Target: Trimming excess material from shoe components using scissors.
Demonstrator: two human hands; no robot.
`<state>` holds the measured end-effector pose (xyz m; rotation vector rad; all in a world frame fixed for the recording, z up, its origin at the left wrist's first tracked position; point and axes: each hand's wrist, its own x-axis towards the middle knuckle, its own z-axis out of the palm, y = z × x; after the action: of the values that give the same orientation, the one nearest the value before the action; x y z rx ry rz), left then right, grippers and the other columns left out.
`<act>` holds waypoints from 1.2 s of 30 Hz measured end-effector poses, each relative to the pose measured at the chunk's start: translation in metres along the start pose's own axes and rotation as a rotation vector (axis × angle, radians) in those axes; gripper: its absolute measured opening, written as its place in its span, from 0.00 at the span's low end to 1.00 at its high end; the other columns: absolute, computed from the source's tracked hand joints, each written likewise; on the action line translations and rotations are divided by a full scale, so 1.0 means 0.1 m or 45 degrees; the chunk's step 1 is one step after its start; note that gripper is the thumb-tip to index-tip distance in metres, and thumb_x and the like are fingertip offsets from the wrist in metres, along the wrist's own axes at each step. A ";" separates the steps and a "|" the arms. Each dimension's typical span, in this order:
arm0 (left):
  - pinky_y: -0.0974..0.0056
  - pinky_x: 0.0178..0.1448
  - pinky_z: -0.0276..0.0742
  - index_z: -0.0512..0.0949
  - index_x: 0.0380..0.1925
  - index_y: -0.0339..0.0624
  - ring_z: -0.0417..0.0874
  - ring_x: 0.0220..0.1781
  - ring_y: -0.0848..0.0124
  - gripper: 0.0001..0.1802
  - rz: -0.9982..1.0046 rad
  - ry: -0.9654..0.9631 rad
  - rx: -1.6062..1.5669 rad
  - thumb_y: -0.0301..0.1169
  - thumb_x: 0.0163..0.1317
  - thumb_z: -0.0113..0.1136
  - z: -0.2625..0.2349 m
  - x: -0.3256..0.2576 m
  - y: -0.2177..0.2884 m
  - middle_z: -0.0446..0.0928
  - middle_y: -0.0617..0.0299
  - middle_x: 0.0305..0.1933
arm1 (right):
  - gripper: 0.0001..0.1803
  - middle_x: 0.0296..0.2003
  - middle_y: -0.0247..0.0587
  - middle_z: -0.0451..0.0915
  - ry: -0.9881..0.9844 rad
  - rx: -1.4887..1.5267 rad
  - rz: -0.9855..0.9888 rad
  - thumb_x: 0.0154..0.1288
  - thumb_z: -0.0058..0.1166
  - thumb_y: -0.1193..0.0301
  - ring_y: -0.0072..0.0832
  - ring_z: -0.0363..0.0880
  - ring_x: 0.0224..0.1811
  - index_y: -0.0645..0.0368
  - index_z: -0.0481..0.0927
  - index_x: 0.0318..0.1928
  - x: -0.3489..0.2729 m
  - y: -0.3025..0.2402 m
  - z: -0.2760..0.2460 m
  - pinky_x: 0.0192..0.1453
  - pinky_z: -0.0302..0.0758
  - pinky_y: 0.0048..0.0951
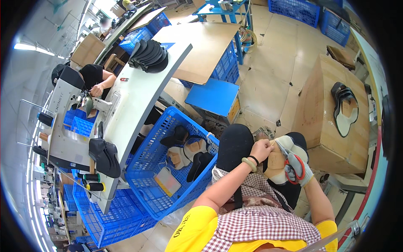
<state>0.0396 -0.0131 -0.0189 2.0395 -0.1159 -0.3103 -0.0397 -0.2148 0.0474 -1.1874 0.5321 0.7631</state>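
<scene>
Seated person, head view looking down at lap. Left hand [261, 149], bare, with a bead bracelet and a black band at the wrist, is curled closed and pinches the top edge of a shoe upper [280, 160] with a tan lining and a black and cream outside. The upper rests on the person's right thigh, over black trousers, just above the checked apron [256, 214]. Right hand [299, 170] wears a light grey glove and grips red-handled scissors [290, 163], fingers through the loops; blades lie on the upper's tan lining, how far open I cannot tell.

Left of the knees sits a blue plastic crate [147, 168] with more black and tan shoe uppers inside. Beyond it is a long white worktable [134, 96], with a stack of black pieces [149, 56] near its far end and a black upper [105, 155] near its left edge beside a sewing machine [63, 122]. Another person in black [96, 77] works at that machine. To the right, a cardboard box [327, 113] has one upper [346, 107] lying on top.
</scene>
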 end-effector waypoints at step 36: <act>0.75 0.41 0.61 0.73 0.27 0.39 0.66 0.35 0.82 0.07 0.061 -0.130 -1.415 0.24 0.66 0.54 -0.03 -1.28 0.22 0.66 0.70 0.35 | 0.30 0.24 0.28 0.72 -0.393 0.458 -0.171 0.67 0.48 0.46 0.11 0.60 0.15 0.53 0.68 0.59 -0.46 0.49 0.43 0.17 0.58 0.12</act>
<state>-0.0821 0.0070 0.0234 0.9201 -0.0350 -0.3420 -0.1078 -0.1767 0.0630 -0.7470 0.3118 0.6850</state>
